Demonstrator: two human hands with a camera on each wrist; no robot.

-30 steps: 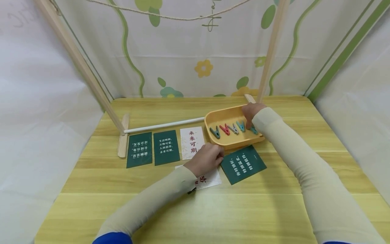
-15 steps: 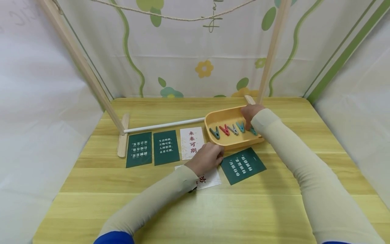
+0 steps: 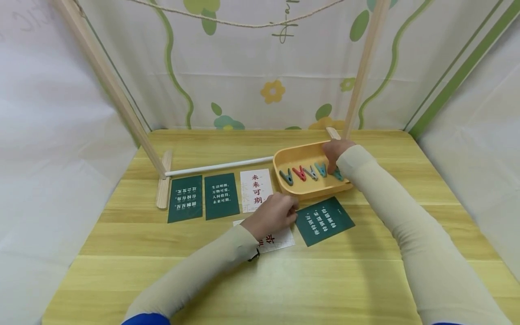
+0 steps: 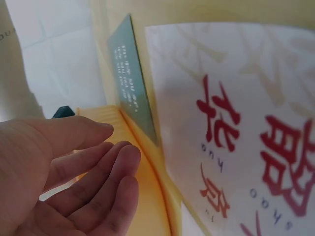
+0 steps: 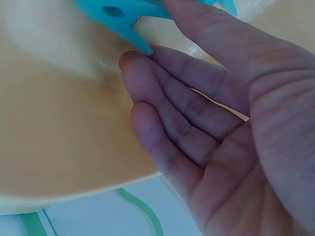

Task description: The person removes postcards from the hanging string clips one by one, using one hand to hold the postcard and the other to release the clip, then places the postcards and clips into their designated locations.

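A yellow plastic basket (image 3: 284, 191) stands at the right of the table, with several clothespins in a row inside: a dark green clothespin (image 3: 286, 177), a red clothespin (image 3: 299, 173), a grey clothespin (image 3: 311, 173) and a teal clothespin (image 3: 321, 169). My right hand (image 3: 338, 149) reaches over the far right rim and pinches another teal clothespin (image 5: 115, 14) at the basket floor. Beside the near wall, my left hand (image 3: 273, 215) hovers over a white card (image 3: 280, 240), loosely curled and holding nothing. Right of it lies a green card (image 3: 325, 221), printed in white.
Two green cards, one far left (image 3: 185, 198) and one beside it (image 3: 221, 196), and a white card (image 3: 257, 189) form a row. Behind them runs a white rod (image 3: 219, 167). Wooden posts (image 3: 118, 97) rise at both sides, with a rope (image 3: 243, 25) above.
My left hand has drawn back slightly from the basket and lowered a little. My right hand stays at the teal clothespin. The cards look unmoved.
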